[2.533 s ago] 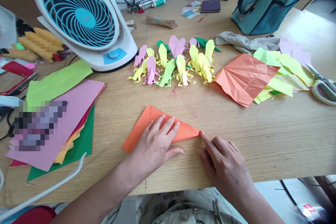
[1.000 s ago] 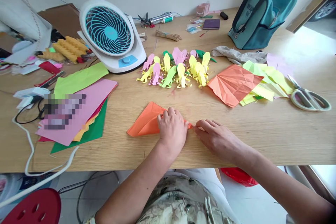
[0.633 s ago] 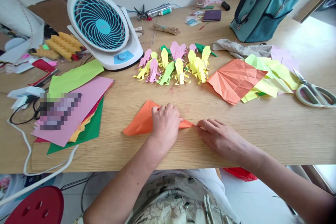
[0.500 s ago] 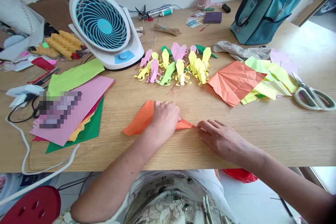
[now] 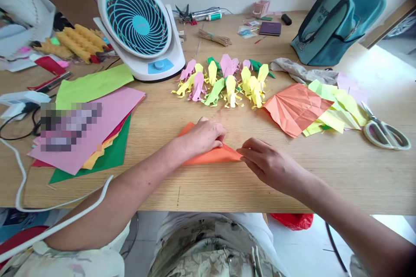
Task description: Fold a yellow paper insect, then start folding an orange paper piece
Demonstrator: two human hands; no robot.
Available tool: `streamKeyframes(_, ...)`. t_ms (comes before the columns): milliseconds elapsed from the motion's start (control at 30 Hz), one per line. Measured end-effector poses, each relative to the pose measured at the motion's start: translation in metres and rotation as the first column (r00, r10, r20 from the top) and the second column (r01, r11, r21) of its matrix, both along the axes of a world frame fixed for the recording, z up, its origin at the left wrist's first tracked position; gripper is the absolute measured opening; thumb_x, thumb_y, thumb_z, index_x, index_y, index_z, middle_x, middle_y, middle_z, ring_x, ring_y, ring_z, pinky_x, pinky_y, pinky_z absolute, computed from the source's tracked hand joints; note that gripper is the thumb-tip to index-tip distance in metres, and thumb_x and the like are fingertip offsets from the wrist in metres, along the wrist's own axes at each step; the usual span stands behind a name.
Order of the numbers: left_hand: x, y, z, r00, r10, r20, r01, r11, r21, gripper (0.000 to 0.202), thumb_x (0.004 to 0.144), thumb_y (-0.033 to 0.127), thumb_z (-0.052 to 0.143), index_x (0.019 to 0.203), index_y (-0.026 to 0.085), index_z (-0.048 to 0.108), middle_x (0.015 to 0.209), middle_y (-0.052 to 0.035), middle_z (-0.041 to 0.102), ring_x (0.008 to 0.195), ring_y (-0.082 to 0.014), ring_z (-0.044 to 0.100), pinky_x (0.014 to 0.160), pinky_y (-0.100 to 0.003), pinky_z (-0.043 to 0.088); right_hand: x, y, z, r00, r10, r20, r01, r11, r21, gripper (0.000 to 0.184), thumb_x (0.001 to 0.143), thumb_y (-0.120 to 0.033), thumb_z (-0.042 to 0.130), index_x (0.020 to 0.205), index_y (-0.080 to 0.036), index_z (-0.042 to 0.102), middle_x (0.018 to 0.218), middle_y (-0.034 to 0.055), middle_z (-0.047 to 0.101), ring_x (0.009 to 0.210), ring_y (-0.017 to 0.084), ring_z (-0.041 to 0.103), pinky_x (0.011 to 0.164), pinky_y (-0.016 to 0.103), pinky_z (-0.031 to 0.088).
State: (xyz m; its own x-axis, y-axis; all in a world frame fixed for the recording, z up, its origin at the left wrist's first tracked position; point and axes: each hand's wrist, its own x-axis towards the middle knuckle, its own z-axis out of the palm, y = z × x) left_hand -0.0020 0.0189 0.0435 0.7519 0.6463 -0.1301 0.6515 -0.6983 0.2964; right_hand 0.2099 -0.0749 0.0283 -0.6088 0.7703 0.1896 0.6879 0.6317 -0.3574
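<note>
A folded orange paper (image 5: 212, 156) lies on the wooden table (image 5: 341, 173) near its front edge. My left hand (image 5: 204, 135) rests on top of it, fingers curled and pressing the fold down. My right hand (image 5: 268, 164) pinches the paper's pointed right tip between thumb and fingers. Behind the paper, a row of small folded paper figures (image 5: 224, 82) in yellow, pink and green stands in the middle of the table.
A white and teal desk fan (image 5: 139, 26) stands at the back left. Stacked coloured sheets (image 5: 97, 121) lie to the left. A creased orange sheet (image 5: 297, 106), yellow-green papers (image 5: 338, 104) and scissors (image 5: 383, 130) lie to the right. A teal bag (image 5: 334, 26) sits at the back right.
My left hand has gone from lying flat on the orange paper to curled fingers pressing on the fold. My right hand's fingers have closed on the tip. The camera view has shifted slightly.
</note>
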Motion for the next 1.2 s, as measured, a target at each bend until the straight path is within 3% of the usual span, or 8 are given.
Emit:
streamKeyframes(133, -0.002, 0.003, -0.004, 0.999, -0.036, 0.025, 0.036, 0.999, 0.005, 0.01, 0.08, 0.016, 0.067, 0.071, 0.017, 0.064, 0.082, -0.0006, 0.07, 0.08, -0.0169, 0.062, 0.075, -0.03, 0.036, -0.014, 0.013, -0.018, 0.978, 0.081, -0.19, -0.095, 0.993, -0.066, 0.029, 0.1, -0.014, 0.039, 0.118, -0.016, 0.062, 0.109, 0.0125, 0.061, 0.097, 0.019, 0.062, 0.082, 0.032, 0.053)
streamKeyframes(333, -0.017, 0.01, -0.012, 0.987, -0.073, 0.144, 0.075, 0.997, -0.008, 0.006, 0.081, 0.012, 0.066, 0.08, 0.017, 0.064, 0.086, -0.0004, 0.07, 0.083, -0.0163, 0.063, 0.076, -0.028, 0.04, -0.014, 0.019, -0.04, 0.967, 0.116, -0.226, -0.13, 0.99, -0.047, 0.034, 0.098, -0.009, 0.039, 0.124, -0.017, 0.059, 0.117, 0.0127, 0.061, 0.108, 0.022, 0.059, 0.093, 0.036, 0.052)
streamKeyframes(467, -0.045, 0.002, -0.011, 0.961, 0.093, 0.26, -0.108, 0.993, 0.043, 0.006, 0.087, 0.015, 0.06, 0.09, 0.018, 0.064, 0.093, -0.0017, 0.069, 0.09, -0.0181, 0.063, 0.082, -0.03, 0.042, -0.015, 0.019, -0.04, 0.966, 0.142, -0.217, -0.149, 0.989, -0.019, 0.035, 0.098, -0.008, 0.037, 0.124, -0.014, 0.058, 0.116, 0.0137, 0.062, 0.104, 0.022, 0.059, 0.09, 0.036, 0.053)
streamKeyframes(600, -0.066, -0.019, -0.01, 0.915, 0.234, 0.33, -0.253, 0.967, 0.014, 0.007, 0.09, 0.022, 0.057, 0.091, 0.019, 0.063, 0.097, -0.0025, 0.066, 0.092, -0.0176, 0.062, 0.082, -0.029, 0.044, -0.016, 0.019, -0.037, 0.97, 0.175, -0.167, -0.175, 0.984, 0.016, 0.033, 0.098, -0.007, 0.036, 0.121, -0.009, 0.06, 0.114, 0.0159, 0.062, 0.101, 0.023, 0.058, 0.088, 0.036, 0.053)
streamKeyframes(867, -0.077, -0.055, -0.008, 0.865, 0.439, 0.242, -0.436, 0.897, -0.069, 0.02, 0.088, 0.037, 0.062, 0.101, 0.023, 0.057, 0.102, -0.0023, 0.065, 0.093, -0.0203, 0.062, 0.08, -0.034, 0.047, -0.015, 0.018, -0.037, 0.974, 0.194, -0.118, -0.189, 0.98, 0.055, 0.03, 0.097, -0.006, 0.04, 0.119, -0.005, 0.06, 0.113, 0.0183, 0.061, 0.096, 0.023, 0.057, 0.083, 0.037, 0.055)
streamKeyframes(1200, -0.084, -0.077, -0.012, 0.796, 0.592, 0.127, -0.564, 0.801, -0.199, 0.03, 0.09, 0.037, 0.058, 0.118, 0.028, 0.052, 0.091, 0.0021, 0.065, 0.084, -0.0179, 0.064, 0.076, -0.031, 0.047, -0.014, 0.017, -0.036, 0.978, 0.195, -0.078, -0.192, 0.98, 0.055, 0.035, 0.099, -0.009, 0.036, 0.127, -0.007, 0.055, 0.114, 0.0173, 0.061, 0.093, 0.023, 0.055, 0.082, 0.037, 0.054)
